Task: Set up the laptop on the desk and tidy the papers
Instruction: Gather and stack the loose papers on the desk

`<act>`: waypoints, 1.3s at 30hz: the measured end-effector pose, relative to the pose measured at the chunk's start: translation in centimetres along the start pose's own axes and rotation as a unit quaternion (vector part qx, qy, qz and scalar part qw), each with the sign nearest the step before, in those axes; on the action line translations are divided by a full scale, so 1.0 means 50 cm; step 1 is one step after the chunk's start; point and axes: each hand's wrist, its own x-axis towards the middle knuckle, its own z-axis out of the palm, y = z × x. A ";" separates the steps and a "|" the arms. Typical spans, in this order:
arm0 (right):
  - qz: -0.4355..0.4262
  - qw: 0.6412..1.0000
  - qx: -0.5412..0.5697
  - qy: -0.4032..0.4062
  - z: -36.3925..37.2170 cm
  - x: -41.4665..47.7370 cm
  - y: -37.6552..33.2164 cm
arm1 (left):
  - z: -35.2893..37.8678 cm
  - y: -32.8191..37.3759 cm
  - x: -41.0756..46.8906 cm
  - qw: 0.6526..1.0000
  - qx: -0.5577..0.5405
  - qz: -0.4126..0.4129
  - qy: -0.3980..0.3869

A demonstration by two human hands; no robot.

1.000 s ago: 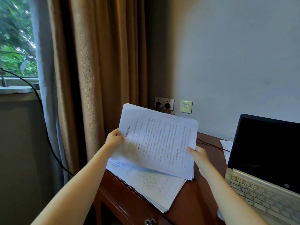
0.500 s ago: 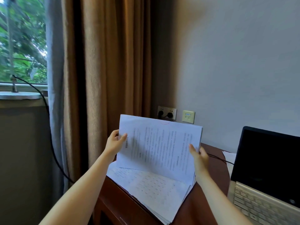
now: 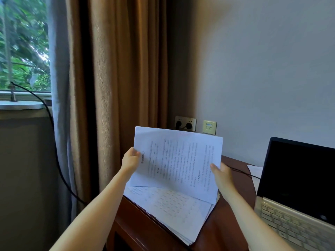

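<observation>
I hold a stack of printed papers point(image 3: 178, 163) upright on its lower edge. My left hand point(image 3: 130, 160) grips its left side and my right hand point(image 3: 222, 175) grips its right side. Below it a second pile of papers point(image 3: 174, 212) lies flat on the brown desk point(image 3: 134, 221), jutting over the desk's front left edge. An open laptop point(image 3: 297, 180) with a dark screen and a pale keyboard stands at the right. One loose white sheet point(image 3: 255, 171) peeks out behind the laptop's left edge.
A brown curtain point(image 3: 117, 87) hangs left of the desk, beside a window point(image 3: 23, 44). Wall sockets point(image 3: 185, 123) with plugs sit behind the papers, and a black cable point(image 3: 241, 172) runs across the desk to the laptop. Another cable point(image 3: 54, 142) hangs from the windowsill.
The held stack has been tipped from a slanted position to upright on its lower edge, its sheets now squared together. The view has shifted slightly left.
</observation>
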 end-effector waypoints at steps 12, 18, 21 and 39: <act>0.117 0.987 0.098 0.058 0.008 -0.063 0.011 | -0.002 0.032 -0.017 0.947 0.321 0.017 0.021; 0.210 0.964 0.130 0.092 0.040 -0.105 0.025 | 0.026 0.013 -0.067 0.885 0.455 0.071 -0.067; 0.231 0.961 0.120 0.093 0.054 -0.117 0.041 | 0.045 0.007 -0.095 0.884 0.448 0.080 -0.108; 0.107 0.945 -0.310 -0.006 0.040 -0.142 0.066 | 0.118 -0.037 -0.208 0.830 0.504 0.084 -0.222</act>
